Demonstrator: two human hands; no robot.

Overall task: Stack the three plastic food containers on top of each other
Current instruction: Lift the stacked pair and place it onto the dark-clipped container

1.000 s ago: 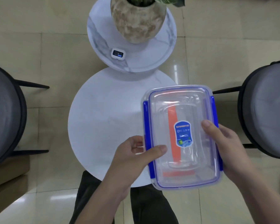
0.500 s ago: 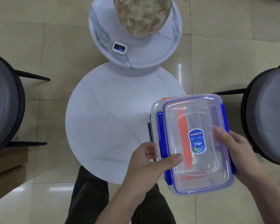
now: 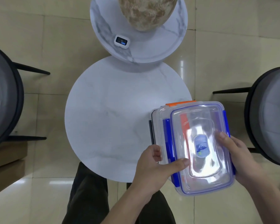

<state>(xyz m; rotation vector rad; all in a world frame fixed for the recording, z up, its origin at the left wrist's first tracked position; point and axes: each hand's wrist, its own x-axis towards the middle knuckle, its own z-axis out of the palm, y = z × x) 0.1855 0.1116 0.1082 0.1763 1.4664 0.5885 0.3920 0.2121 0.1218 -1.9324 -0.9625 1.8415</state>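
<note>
A clear plastic container with blue clips [image 3: 205, 139] is held above the right edge of the round white table [image 3: 113, 117]. My left hand [image 3: 153, 168] grips its left side with the thumb on the lid. My right hand [image 3: 239, 156] holds its right side. Under it shows an orange-clipped container [image 3: 179, 103] and a dark edge of another container [image 3: 150, 131]; most of both is hidden, so I cannot tell how they rest.
A smaller marble table [image 3: 168, 46] behind carries a stone-coloured pot [image 3: 145, 12] and a small white device [image 3: 121, 41]. Dark round chairs stand at left [image 3: 5, 101] and right [image 3: 268, 117]. My dark-trousered legs [image 3: 87, 194] are below the table edge.
Both hands have carried the blue-clipped container rightward and slightly toward me, past the table's right edge. The orange and dark edges beneath it have come into view.
</note>
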